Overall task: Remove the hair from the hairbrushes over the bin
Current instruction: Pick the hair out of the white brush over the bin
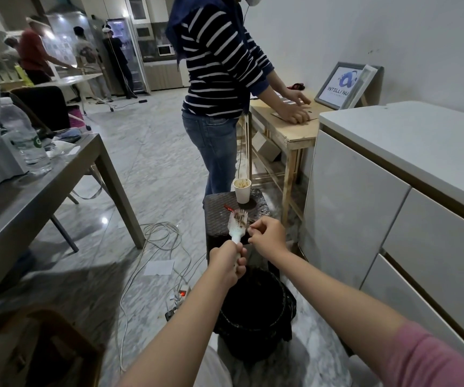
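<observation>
Two bare forearms reaching forward, one pink sleeve [431, 356] at right. Below them, round black bin [256, 311] with a glossy liner, set there probably to catch whatever falls. Left hand [228, 262] curled round the smooth white handle of the brush [237, 224], bristle head tilted up and away, likely so the tangle faces the other hand. Right hand [267, 233] just beside the head, fingertips [251, 227] pinched on thin strands of brown hair [241, 221]; rest of the clump matted among short stiff bristles. Brush held a little beyond the bin rim, not quite above the opening. Behind, dark woven stool [225, 216] carrying a paper cup [242, 191] and a small red thing, too small to identify. Further back, person in striped top [216, 60] at a plain wooden table [289, 129].
</observation>
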`<state>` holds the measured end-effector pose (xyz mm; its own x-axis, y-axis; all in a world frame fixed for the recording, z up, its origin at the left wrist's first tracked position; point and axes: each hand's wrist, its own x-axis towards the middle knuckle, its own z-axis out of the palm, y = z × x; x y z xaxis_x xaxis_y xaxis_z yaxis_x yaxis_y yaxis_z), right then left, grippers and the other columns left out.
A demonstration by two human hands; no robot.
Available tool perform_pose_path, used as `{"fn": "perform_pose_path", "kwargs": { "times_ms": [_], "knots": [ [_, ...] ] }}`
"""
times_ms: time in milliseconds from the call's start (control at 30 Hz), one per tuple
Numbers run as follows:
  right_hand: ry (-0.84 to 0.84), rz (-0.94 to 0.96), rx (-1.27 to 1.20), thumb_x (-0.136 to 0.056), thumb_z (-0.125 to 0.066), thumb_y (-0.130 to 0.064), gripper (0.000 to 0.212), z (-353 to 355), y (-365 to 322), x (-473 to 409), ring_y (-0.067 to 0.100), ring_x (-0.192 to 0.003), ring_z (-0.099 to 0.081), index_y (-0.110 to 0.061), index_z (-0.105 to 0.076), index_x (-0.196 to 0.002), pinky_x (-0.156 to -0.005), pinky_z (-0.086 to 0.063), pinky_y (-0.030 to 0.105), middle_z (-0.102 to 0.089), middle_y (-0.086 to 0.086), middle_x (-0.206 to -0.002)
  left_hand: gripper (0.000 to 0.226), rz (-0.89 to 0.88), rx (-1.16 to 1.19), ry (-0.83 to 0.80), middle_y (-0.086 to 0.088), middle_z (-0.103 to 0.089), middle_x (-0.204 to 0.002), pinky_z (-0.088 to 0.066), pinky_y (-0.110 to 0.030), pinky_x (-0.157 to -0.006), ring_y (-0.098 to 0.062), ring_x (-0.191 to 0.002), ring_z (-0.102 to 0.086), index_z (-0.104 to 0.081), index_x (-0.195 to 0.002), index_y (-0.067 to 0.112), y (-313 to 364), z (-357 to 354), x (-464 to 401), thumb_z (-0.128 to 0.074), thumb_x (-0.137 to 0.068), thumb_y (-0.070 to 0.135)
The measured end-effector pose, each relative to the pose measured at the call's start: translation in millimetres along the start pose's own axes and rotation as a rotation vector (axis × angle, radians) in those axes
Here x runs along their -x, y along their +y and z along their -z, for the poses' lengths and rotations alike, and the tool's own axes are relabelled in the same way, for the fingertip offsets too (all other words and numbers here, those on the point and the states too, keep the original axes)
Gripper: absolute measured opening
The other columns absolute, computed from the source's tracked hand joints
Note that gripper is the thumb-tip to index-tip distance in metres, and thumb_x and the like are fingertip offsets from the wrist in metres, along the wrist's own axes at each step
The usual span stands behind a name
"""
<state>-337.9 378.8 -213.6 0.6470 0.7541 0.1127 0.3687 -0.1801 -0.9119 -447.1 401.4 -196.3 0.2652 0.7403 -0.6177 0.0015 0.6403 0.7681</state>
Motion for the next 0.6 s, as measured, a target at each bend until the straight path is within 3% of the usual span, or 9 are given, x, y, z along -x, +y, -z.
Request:
{"fn": "perform_pose_path", "kwargs": {
  "times_ms": [267,400,500,600],
  "knots": [
    [0.030,-0.072,-0.283,-0.085,-0.063,0.004,0.025,18,10,12,0.015,-0.050,-0.061,-0.011,-0.055,-0.067,-0.060,-0.054,0.034,-0.060,0.007,-0.064,0.014,0.008,0.014,-0.008,-0.005,-0.052,-0.061,-0.024,-0.009,-0.035,-0.009,-0.033,-0.033,-0.055,-0.078,0.004,0,-15,5,-0.045,-0.086,-0.002],
    [0.039,-0.159,-0.432,-0.087,-0.062,0.005,0.018,26,18,17,0.008,-0.047,-0.060,-0.005,-0.056,-0.072,-0.065,-0.057,0.036,-0.058,0.008,-0.064,0.015,0.010,0.008,-0.024,-0.006,-0.052,-0.060,-0.024,-0.008,-0.034,-0.008,-0.028,-0.033,-0.054,-0.073,0.003,-5,-25,6,-0.046,-0.085,-0.001],
    [0.003,-0.137,-0.504,-0.087,-0.060,0.009,0.019,33,16,26,0.004,-0.043,-0.057,-0.002,-0.055,-0.073,-0.056,-0.058,0.026,-0.056,0.008,-0.062,0.024,0.013,0.076,-0.007,-0.004,-0.045,-0.045,-0.021,-0.006,-0.031,-0.006,-0.023,-0.028,-0.048,-0.066,0.007,-4,-26,-5,-0.039,-0.087,0.001],
    [-0.060,-0.071,-0.561,-0.085,-0.060,0.012,0.017,45,14,35,0.006,-0.044,-0.058,-0.001,-0.057,-0.074,-0.057,-0.059,0.026,-0.058,0.005,-0.058,0.028,0.009,0.130,0.119,0.001,-0.036,-0.033,-0.018,-0.004,-0.030,-0.006,-0.020,-0.023,-0.039,-0.063,0.011,5,-3,-26,-0.034,-0.090,0.006]
  ]
}}
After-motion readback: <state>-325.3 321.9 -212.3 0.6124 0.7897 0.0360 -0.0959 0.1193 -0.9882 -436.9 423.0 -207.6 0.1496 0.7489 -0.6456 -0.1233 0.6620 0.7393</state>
